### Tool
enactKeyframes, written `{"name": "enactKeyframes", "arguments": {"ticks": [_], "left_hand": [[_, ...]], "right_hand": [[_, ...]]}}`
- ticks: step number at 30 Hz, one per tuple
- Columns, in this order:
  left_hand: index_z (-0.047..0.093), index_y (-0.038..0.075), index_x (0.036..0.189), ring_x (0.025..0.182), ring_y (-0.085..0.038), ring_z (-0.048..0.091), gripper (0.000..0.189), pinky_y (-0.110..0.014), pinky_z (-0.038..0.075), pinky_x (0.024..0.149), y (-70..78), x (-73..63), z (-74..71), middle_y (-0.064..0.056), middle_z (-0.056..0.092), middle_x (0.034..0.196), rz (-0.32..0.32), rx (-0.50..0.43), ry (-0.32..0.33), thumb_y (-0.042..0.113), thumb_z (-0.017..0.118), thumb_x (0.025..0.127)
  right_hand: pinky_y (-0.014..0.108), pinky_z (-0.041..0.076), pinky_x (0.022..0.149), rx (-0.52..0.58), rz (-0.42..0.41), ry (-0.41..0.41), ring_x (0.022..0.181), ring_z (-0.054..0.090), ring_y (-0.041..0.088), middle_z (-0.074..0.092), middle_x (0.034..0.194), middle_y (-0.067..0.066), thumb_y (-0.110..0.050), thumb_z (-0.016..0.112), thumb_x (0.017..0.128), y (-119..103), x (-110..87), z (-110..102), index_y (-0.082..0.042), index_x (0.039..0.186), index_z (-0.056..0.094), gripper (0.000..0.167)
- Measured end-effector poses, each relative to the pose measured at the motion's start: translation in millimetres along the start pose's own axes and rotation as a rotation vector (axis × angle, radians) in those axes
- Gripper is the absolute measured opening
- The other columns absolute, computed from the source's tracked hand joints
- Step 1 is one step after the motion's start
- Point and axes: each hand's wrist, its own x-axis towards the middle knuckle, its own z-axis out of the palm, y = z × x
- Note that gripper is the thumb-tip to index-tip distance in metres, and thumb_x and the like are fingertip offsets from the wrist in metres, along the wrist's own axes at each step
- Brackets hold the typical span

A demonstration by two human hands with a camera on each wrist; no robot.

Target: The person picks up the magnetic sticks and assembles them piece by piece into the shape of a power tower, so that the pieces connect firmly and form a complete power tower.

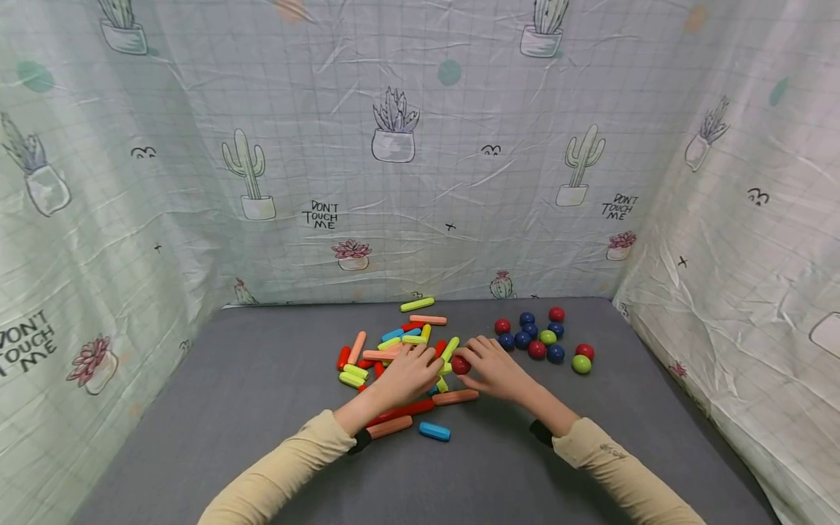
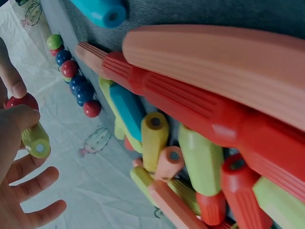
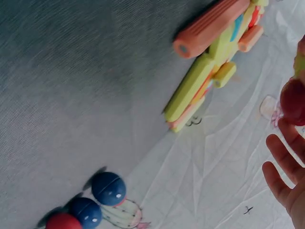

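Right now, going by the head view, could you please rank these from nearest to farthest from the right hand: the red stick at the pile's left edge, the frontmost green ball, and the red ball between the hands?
From the right hand:
1. Red ball: held, just to its left.
2. Green ball: out to its right.
3. Red stick: well to its left.

Cactus-print sheet (image 1: 433, 193), dark gray tabletop (image 1: 262, 364)

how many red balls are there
5 red balls: one in the right hand; on the table, one leftmost in the group, one farthest back, one between two blue balls, one behind the front green ball. Hands may hide others.
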Motion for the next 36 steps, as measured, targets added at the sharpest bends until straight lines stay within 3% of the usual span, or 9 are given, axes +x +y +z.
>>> {"name": "enactKeyframes", "arguments": {"ticks": [16, 21, 26, 36], "left_hand": [[0.057, 0.017, 0.088, 0.076, -0.015, 0.048, 0.025, -0.026, 0.034, 0.063, 1.6, -6.0, 3.7, 0.001, 0.054, 0.082, 0.004, 0.035, 0.000, 0.036, 0.067, 0.076], [0.057, 0.018, 0.090, 0.080, -0.016, 0.050, 0.023, -0.027, 0.037, 0.065, 1.3, -6.4, 4.3, 0.001, 0.055, 0.083, -0.015, 0.018, -0.041, 0.035, 0.065, 0.078], [0.059, 0.018, 0.091, 0.079, -0.017, 0.049, 0.019, -0.029, 0.039, 0.067, 0.9, -9.2, 5.7, 0.001, 0.055, 0.084, -0.038, 0.009, -0.094, 0.031, 0.066, 0.079], [0.061, 0.019, 0.092, 0.083, -0.018, 0.046, 0.013, -0.030, 0.037, 0.067, 0.2, -18.8, 1.6, 0.000, 0.056, 0.085, -0.048, -0.031, -0.144, 0.025, 0.063, 0.080]], "right_hand": [[0.030, 0.039, 0.070, 0.032, 0.048, -0.035, 0.082, 0.046, 0.013, 0.057, 0.095, 0.000, -0.029, 0.071, 0.073, -4, -1.4, 7, -0.012, 0.106, 0.059, 0.038], [0.031, 0.040, 0.071, 0.059, 0.077, -0.040, 0.083, 0.047, 0.014, 0.059, 0.094, -0.001, -0.026, 0.072, 0.072, 0, -2.9, 9, -0.012, 0.103, 0.060, 0.036], [0.034, 0.041, 0.073, 0.045, 0.159, -0.084, 0.083, 0.047, 0.014, 0.059, 0.093, 0.000, -0.027, 0.072, 0.072, 9, -10.2, 10, -0.014, 0.099, 0.060, 0.033], [0.033, 0.036, 0.067, -0.070, 0.257, -0.130, 0.079, 0.043, 0.017, 0.059, 0.090, 0.001, -0.030, 0.072, 0.071, 28, -29.8, 15, -0.014, 0.096, 0.060, 0.032]]}}
